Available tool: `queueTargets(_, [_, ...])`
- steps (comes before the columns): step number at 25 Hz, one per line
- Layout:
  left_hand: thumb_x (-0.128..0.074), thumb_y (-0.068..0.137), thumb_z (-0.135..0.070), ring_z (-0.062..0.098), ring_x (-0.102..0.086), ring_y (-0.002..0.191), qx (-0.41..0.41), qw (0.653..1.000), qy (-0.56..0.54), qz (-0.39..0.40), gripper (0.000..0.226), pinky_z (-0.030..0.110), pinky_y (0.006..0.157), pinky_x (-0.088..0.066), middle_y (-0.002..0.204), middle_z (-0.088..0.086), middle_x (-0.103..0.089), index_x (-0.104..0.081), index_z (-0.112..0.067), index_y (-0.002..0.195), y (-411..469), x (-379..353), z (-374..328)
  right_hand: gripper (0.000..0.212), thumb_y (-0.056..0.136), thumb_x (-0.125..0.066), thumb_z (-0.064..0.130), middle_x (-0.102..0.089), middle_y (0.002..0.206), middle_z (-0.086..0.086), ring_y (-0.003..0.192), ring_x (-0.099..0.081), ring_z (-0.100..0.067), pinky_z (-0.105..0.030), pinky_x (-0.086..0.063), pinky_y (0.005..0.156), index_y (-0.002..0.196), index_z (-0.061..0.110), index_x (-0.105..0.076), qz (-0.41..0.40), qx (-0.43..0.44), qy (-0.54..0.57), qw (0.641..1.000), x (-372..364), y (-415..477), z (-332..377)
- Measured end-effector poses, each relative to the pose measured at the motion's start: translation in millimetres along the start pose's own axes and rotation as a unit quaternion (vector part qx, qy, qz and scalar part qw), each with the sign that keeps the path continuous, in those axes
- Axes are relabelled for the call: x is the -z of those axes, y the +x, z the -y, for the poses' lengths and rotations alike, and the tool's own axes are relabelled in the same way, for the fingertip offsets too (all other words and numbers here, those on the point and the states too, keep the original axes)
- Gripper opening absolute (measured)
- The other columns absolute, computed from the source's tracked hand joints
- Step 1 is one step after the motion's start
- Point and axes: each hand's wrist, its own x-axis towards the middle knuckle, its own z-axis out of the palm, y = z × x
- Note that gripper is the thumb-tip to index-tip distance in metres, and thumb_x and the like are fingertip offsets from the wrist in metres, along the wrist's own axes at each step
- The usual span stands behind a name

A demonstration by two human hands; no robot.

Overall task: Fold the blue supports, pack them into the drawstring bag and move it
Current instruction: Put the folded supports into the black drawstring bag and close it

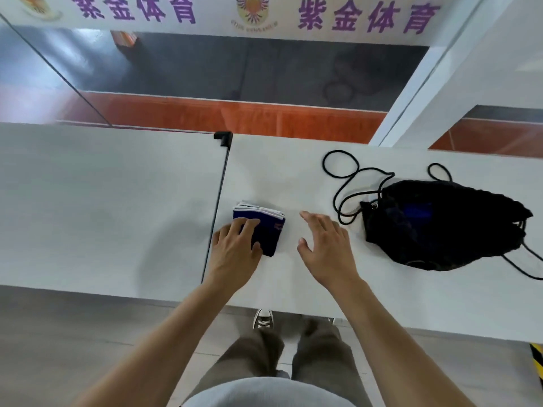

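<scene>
Blue fabric, folded into a compact stack with white edges showing at its far side, lay on the white table just right of a dark seam between two tabletop sections. This folded blue support sat under the left hand, whose fingers rested flat on its near-left corner, thumb against the near edge; the hand pressed rather than gripped. The right hand hovered just beside the support, fingers spread apart and palm down, holding nothing. Whether it touched the tabletop could not be determined. The black drawstring bag lay on its side to the right, near the right hand, mouth toward the hands. A blue patch inside appeared to be another support, though this was indistinct. Black cord looped loosely beyond the bag.
</scene>
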Motion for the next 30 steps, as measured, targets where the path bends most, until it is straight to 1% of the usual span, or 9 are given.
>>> queueTargets(5, [-0.051,0.098,-0.031,0.034,-0.037,0.140,0.089,0.992,-0.056,0.066,0.071,0.047,0.114,-0.032,0.161,0.011,-0.027,-0.015,-0.018,0.158,28,-15,38,0.064,0.098,-0.049,0.032,-0.046,0.149,-0.006,0.130,-0.047,-0.027,-0.041,-0.035,0.108,0.156,0.020,-0.023,0.088,-0.060,0.013,0.994,-33,17,28])
queueTargets(10, [-0.043,0.104,-0.026,0.037,-0.045,0.131,0.124,0.970,-0.155,0.138,0.074,0.046,0.107,-0.037,0.149,0.015,-0.041,0.006,-0.026,0.159,47,-28,44,0.071,0.103,-0.040,0.037,-0.039,0.151,-0.010,0.129,-0.047,-0.031,-0.045,-0.037,0.108,0.160,0.022,-0.002,0.165,-0.123,0.067,0.976,-64,36,39])
queueTargets(14, [-0.045,0.103,-0.022,0.031,-0.049,0.129,0.155,0.958,-0.204,0.126,0.076,0.043,0.105,-0.041,0.148,0.009,-0.044,0.004,-0.033,0.159,52,-32,41,0.077,0.102,-0.047,0.029,-0.041,0.146,-0.009,0.123,-0.052,-0.027,-0.031,-0.042,0.098,0.159,0.032,0.005,0.153,-0.198,0.206,0.946,-81,40,45])
queueTargets(16, [-0.049,0.101,-0.023,0.028,-0.057,0.117,0.188,0.946,-0.236,0.122,0.076,0.039,0.097,-0.049,0.142,0.006,-0.051,-0.001,-0.040,0.158,50,-30,38,0.078,0.101,-0.050,0.022,-0.042,0.144,-0.009,0.117,-0.051,-0.021,-0.025,-0.038,0.092,0.159,0.033,0.000,0.123,-0.228,0.260,0.930,-85,38,48])
queueTargets(17, [-0.051,0.100,-0.023,0.026,-0.061,0.108,0.199,0.940,-0.249,0.123,0.076,0.035,0.087,-0.052,0.137,0.005,-0.054,-0.004,-0.042,0.157,48,-29,37,0.077,0.100,-0.051,0.020,-0.043,0.142,-0.008,0.112,-0.049,-0.017,-0.024,-0.038,0.090,0.160,0.033,-0.004,0.112,-0.240,0.278,0.923,-84,37,49])
queueTargets(19, [-0.053,0.100,-0.024,0.021,-0.061,0.096,0.219,0.929,-0.268,0.135,0.075,0.028,0.069,-0.048,0.132,0.002,-0.058,-0.008,-0.042,0.157,45,-26,32,0.075,0.100,-0.052,0.019,-0.046,0.136,-0.003,0.107,-0.046,-0.013,-0.023,-0.039,0.087,0.160,0.030,-0.008,0.112,-0.263,0.301,0.910,-79,35,47])
queueTargets(22, [-0.053,0.101,-0.023,0.019,-0.058,0.097,0.229,0.917,-0.293,0.147,0.074,0.028,0.074,-0.043,0.133,0.002,-0.059,-0.008,-0.040,0.157,32,-26,24,0.066,0.100,-0.054,0.022,-0.049,0.130,0.006,0.108,-0.051,-0.015,-0.026,-0.041,0.086,0.156,0.022,-0.019,0.129,-0.295,0.317,0.892,-74,27,43])
queueTargets(25, [-0.055,0.100,-0.020,0.020,-0.059,0.108,0.205,0.913,-0.327,0.135,0.074,0.029,0.082,-0.043,0.134,0.002,-0.059,-0.012,-0.039,0.157,22,-24,17,0.047,0.097,-0.058,0.025,-0.061,0.126,-0.002,0.111,-0.059,-0.021,-0.029,-0.047,0.088,0.140,0.015,-0.043,0.102,-0.315,0.340,0.880,-66,16,37])
queueTargets(30, [-0.054,0.100,-0.014,0.017,-0.057,0.108,0.135,0.915,-0.364,0.108,0.073,0.026,0.083,-0.041,0.126,-0.004,-0.059,-0.014,-0.037,0.156,15,-17,-16,0.042,0.094,-0.057,0.036,-0.065,0.114,0.007,0.106,-0.062,-0.020,-0.041,-0.051,0.095,0.133,0.023,-0.049,0.014,-0.283,0.295,0.912,-33,-6,26])
